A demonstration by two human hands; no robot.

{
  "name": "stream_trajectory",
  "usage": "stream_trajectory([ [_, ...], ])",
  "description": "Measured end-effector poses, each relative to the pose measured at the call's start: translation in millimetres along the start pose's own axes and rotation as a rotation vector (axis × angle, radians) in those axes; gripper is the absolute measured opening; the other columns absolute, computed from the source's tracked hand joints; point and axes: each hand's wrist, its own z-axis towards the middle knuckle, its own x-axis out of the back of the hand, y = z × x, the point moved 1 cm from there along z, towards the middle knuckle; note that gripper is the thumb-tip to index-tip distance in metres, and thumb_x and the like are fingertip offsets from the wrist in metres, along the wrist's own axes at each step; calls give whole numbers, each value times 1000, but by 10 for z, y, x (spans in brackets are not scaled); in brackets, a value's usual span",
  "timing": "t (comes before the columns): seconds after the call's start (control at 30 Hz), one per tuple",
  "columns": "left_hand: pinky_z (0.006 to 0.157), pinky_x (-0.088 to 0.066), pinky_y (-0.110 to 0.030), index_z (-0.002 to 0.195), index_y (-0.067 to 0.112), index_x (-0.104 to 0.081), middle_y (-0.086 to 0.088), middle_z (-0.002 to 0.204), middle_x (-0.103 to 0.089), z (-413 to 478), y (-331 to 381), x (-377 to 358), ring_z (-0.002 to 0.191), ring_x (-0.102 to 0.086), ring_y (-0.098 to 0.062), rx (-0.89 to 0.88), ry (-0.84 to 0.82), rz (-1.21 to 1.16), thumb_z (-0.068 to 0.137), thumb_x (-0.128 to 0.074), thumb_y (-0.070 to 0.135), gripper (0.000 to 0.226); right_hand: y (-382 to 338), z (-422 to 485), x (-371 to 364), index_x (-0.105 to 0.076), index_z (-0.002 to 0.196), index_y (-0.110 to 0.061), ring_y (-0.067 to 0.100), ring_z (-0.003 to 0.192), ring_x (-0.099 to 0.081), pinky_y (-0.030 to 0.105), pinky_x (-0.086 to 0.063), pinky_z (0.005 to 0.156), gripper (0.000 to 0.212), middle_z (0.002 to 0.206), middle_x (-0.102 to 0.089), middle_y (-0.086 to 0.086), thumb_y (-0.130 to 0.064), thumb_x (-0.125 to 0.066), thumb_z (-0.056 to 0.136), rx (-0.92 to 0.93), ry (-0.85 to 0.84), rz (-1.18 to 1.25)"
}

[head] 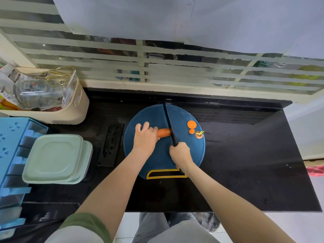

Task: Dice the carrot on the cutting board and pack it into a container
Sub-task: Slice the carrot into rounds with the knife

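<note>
Head view, looking straight down on a black counter. A round blue cutting board sits mid-counter, with its yellow-edged handle slot on the near side. The carrot lies on the board a little left of centre, long axis running left to right. The left hand is on top of the carrot's left part, fingers curled over it and holding it down; only the right end of the carrot shows past the knuckles. The right hand is closed round the handle of a black knife, with the handle mostly hidden inside the fist. The blade runs away from the person, its tip past the far rim of the board, and crosses the carrot at its exposed right end. Whether the edge is in the flesh or just on it, cannot tell. On the right part of the board and apart from the carrot lie a large round slice, a small slice touching it on the near side, and the cut top with a green stub, at the board's right rim. Left of the board a black knife sheath lies flat on the counter. Further left is a stack of pale green containers, lids on, beside a blue rack. At far left a beige basket holds a glass jar and packets
</note>
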Motion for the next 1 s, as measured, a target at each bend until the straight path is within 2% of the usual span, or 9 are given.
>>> stream_trajectory([
  [0.1, 101, -17, -41, 138, 14, -42, -3, 128, -58, -6, 8, -2, 128, -33, -24, -6, 3, -1, 101, -38, 39, 46, -15, 17, 17, -51, 87, -10, 24, 77, -59, 35, -52, 66, 13, 81, -57, 6, -19, -47, 96, -11, -6, 0],
  [0.2, 100, -17, -40, 136, 13, -45, -4, 124, -60, 20, -18, 14, 127, -34, -23, -16, 5, 10, 101, -36, 41, 45, -50, 21, 36, -51, 90, -9, 22, 74, -56, 33, -50, 60, 13, 82, -55, 7, -19, -47, 96, -15, -24, 3],
  [0.33, 103, -20, -41, 135, 14, -45, -3, 124, -60, 29, 13, 34, 127, -34, -23, 0, -8, 22, 101, -35, 42, 45, -62, 8, 85, -45, 79, -14, 21, 67, -52, 30, -46, 53, 17, 79, -52, 6, -18, -45, 96, -24, -38, -2],
  [0.43, 102, -20, -40, 133, 15, -47, -3, 123, -60, 18, 35, 35, 125, -35, -24, 18, -12, -1, 101, -36, 42, 43, -48, 3, 101, -46, 83, -13, 19, 64, -49, 27, -42, 48, 15, 79, -51, 7, -18, -45, 97, -43, -50, 11],
  [0.63, 102, -20, -39, 134, 12, -46, -4, 124, -60, 42, -5, 39, 126, -33, -24, 9, -24, -23, 101, -35, 41, 45, 192, -70, 43, -47, 82, -8, 21, 65, -48, 29, -41, 54, 15, 78, -49, 6, -15, -47, 95, -92, -49, -24],
  [0.77, 101, -20, -39, 136, 11, -43, -5, 126, -58, 38, -3, 10, 127, -31, -25, -8, -37, -16, 102, -34, 41, 46, 170, -36, 22, -50, 87, -6, 17, 61, -47, 25, -38, 48, 13, 75, -50, 4, -15, -48, 95, -74, -34, -39],
  [0.9, 100, -21, -38, 135, 13, -44, -3, 125, -59, 44, -12, 19, 125, -32, -24, -15, -40, 3, 102, -33, 42, 46, -29, 78, 45, -47, 77, -12, 22, 62, -49, 25, -39, 45, 19, 76, -51, 7, -17, -45, 94, -53, -28, -14],
  [1.0, 102, -22, -38, 135, 13, -44, -2, 125, -58, 63, -23, 28, 125, -32, -24, -11, -49, 7, 102, -32, 43, 46, -76, 55, 57, -48, 77, -13, 22, 60, -48, 26, -39, 45, 18, 74, -50, 6, -18, -44, 94, -47, -30, 24],
])
